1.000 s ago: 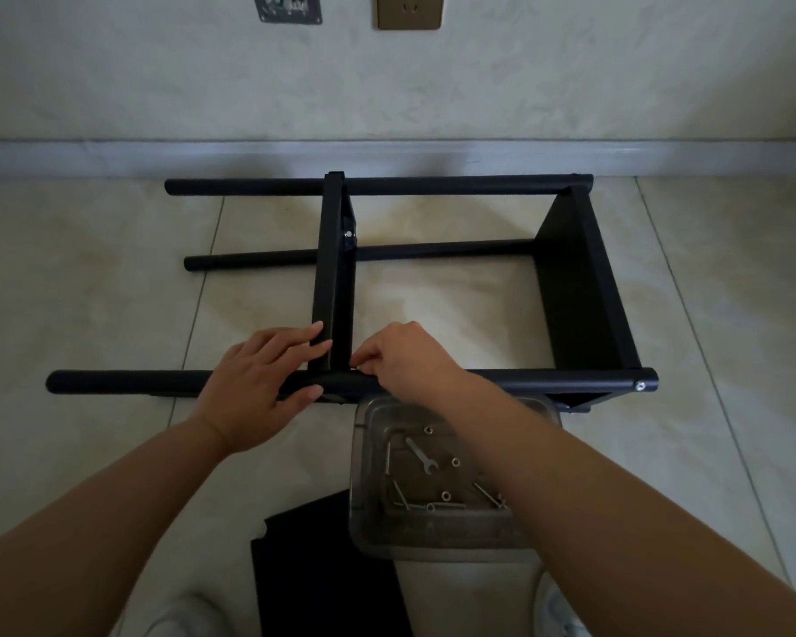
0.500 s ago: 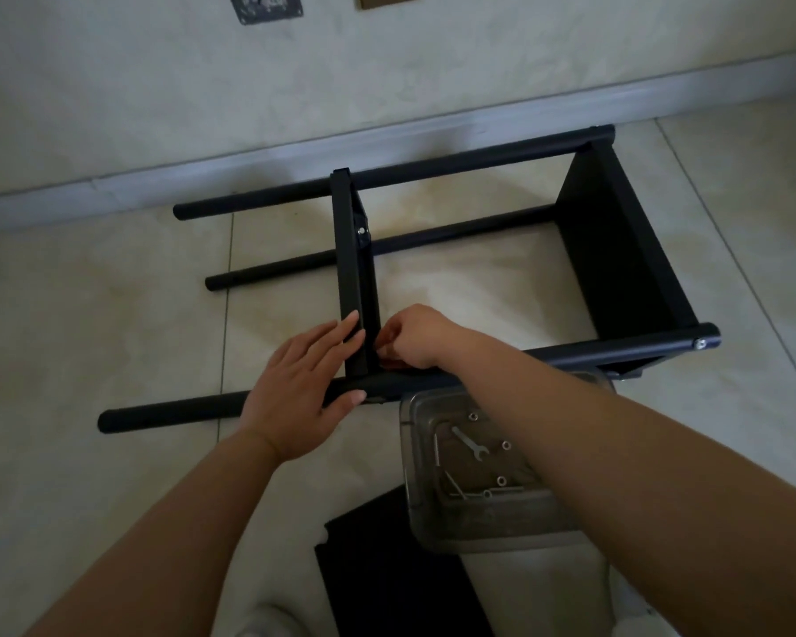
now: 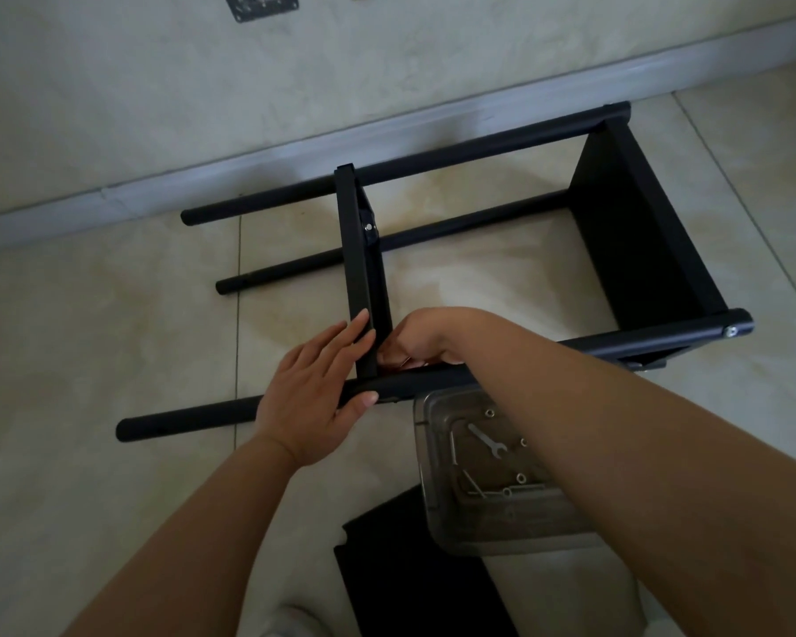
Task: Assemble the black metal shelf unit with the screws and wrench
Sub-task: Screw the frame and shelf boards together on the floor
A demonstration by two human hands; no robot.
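On the tiled floor by the wall, black shelf unit (image 3: pixel 639 232) lies on its side. Left hand (image 3: pixel 315 397), fingers extended, rests flat against middle shelf panel (image 3: pixel 359 268) and near pole (image 3: pixel 194 413). Right hand (image 3: pixel 426 335) curled at the joint; its grip cannot be determined. Wrench (image 3: pixel 485 440) and screws (image 3: pixel 520 478) lie in clear container (image 3: pixel 433 521)
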